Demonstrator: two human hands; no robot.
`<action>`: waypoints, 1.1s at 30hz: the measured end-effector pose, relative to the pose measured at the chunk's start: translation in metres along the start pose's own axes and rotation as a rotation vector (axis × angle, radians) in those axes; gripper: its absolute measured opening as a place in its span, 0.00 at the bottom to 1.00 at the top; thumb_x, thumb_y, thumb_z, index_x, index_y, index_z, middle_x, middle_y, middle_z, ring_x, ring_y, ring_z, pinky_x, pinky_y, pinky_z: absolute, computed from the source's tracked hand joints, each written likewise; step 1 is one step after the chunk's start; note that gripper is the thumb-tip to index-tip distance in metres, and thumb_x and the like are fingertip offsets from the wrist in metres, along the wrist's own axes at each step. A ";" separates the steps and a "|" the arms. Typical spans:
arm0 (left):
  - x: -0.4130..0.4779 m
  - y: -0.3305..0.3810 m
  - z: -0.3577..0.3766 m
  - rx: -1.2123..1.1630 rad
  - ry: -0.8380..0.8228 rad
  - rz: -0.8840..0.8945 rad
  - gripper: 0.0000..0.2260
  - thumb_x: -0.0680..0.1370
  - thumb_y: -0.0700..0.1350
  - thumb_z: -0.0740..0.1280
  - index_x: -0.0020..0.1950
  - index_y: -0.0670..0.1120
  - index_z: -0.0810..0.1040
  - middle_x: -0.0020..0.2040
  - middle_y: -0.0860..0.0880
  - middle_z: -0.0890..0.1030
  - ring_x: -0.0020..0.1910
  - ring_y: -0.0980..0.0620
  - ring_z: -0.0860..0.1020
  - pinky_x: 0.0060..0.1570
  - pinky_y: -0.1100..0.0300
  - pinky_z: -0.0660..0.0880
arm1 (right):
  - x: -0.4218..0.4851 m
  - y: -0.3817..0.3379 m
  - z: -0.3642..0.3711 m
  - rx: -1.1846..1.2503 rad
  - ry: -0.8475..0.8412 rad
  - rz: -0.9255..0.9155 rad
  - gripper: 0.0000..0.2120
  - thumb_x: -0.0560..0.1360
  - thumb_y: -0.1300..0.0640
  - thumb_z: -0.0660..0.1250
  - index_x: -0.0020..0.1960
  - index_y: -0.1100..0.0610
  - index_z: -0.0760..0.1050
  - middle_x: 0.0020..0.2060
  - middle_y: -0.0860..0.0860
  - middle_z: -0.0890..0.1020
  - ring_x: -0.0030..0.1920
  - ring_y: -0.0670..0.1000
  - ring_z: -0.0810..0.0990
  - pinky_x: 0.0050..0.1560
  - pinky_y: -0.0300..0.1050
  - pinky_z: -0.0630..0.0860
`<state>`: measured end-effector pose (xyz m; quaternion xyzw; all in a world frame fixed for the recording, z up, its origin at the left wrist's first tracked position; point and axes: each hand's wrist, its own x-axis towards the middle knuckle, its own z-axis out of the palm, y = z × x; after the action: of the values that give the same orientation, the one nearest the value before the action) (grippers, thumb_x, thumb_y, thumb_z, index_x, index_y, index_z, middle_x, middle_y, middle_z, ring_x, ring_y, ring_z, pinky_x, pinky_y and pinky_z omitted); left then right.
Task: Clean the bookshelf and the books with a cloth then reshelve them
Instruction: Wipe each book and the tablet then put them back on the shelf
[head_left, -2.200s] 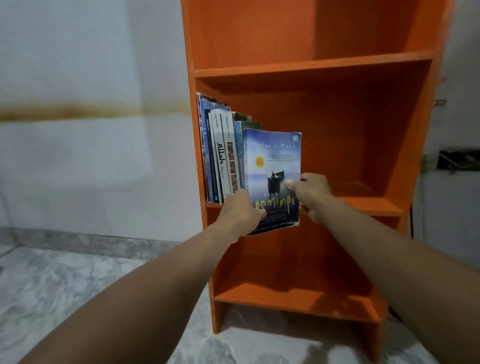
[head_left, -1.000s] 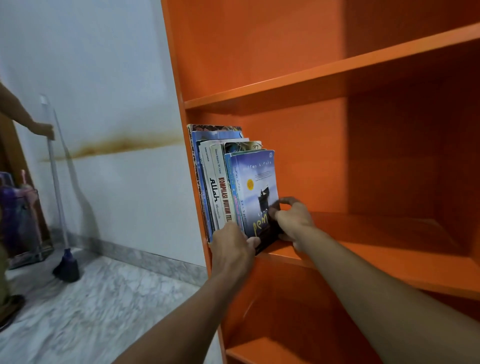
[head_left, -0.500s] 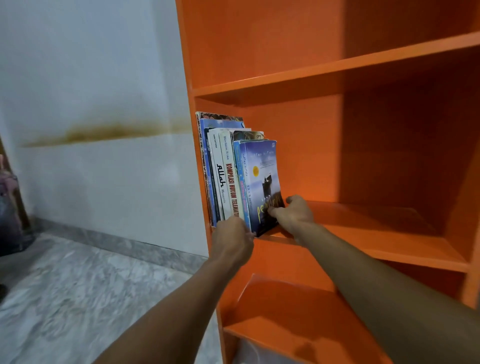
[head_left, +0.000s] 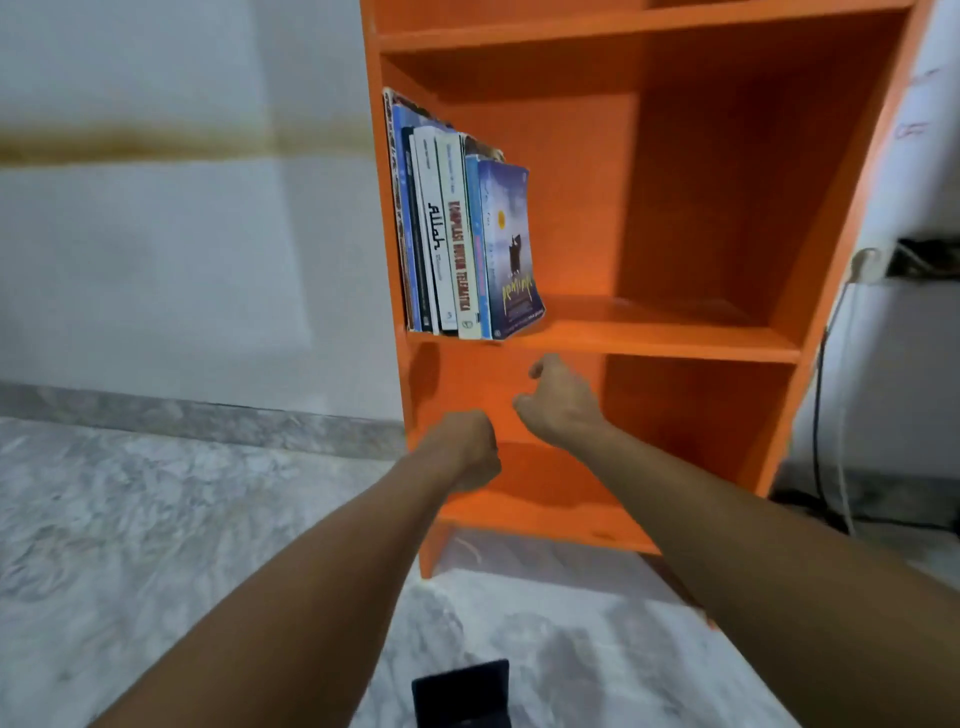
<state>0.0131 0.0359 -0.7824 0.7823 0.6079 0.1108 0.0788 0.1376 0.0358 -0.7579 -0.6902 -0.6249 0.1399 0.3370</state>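
- Head view is showing me a brown stain (head_left: 156, 145) running along the wall to the left of the bookshelf (head_left: 675, 338); it is playing no part in the job.
- The books (head_left: 441, 234) are standing upright at the left end of the bookshelf's middle board, packed against its left side. The blue book (head_left: 511, 244) is now closing the row on the right, leaning a little. Half a second ago both hands were on it, so I am counting it as reshelved.
- The left hand (head_left: 462, 449) is hanging below that board, in front of the bookshelf's lower compartment, curled into a fist with nothing showing in it.
- A dark flat thing (head_left: 462, 693) is lying on the floor in front of the bookshelf; I cannot tell what it is.
- The right hand (head_left: 563, 402) is pulling back just under the board's front edge, fingers loosely curled and holding nothing.
- I am seeing no cloth anywhere, so I am guessing any further wiping means fetching it first.
- A cable (head_left: 818, 415) is hanging down the wall just right of the bookshelf, well apart from both hands and blocking nothing.
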 end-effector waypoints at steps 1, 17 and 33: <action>-0.005 0.002 0.009 0.037 -0.051 0.032 0.03 0.73 0.42 0.68 0.43 0.44 0.81 0.51 0.41 0.84 0.50 0.41 0.81 0.45 0.54 0.77 | -0.013 0.008 0.002 -0.057 -0.022 0.021 0.18 0.76 0.59 0.65 0.64 0.59 0.68 0.57 0.60 0.80 0.59 0.61 0.78 0.55 0.49 0.74; -0.042 0.019 0.141 0.197 -0.466 -0.033 0.26 0.75 0.50 0.73 0.67 0.38 0.72 0.63 0.41 0.77 0.62 0.41 0.76 0.56 0.51 0.73 | -0.099 0.112 0.052 -0.566 -0.481 0.007 0.07 0.75 0.60 0.67 0.44 0.60 0.69 0.40 0.56 0.75 0.40 0.56 0.75 0.35 0.45 0.68; -0.064 -0.041 0.261 0.338 -0.367 -0.090 0.13 0.76 0.39 0.65 0.61 0.41 0.74 0.56 0.40 0.77 0.56 0.40 0.77 0.50 0.50 0.75 | -0.199 0.257 0.182 -0.613 -0.872 0.283 0.41 0.68 0.53 0.77 0.70 0.60 0.56 0.65 0.63 0.70 0.63 0.66 0.69 0.54 0.63 0.68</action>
<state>0.0296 -0.0130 -1.0493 0.7635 0.6275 -0.1402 0.0607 0.1876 -0.0998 -1.1018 -0.7120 -0.6199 0.2684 -0.1917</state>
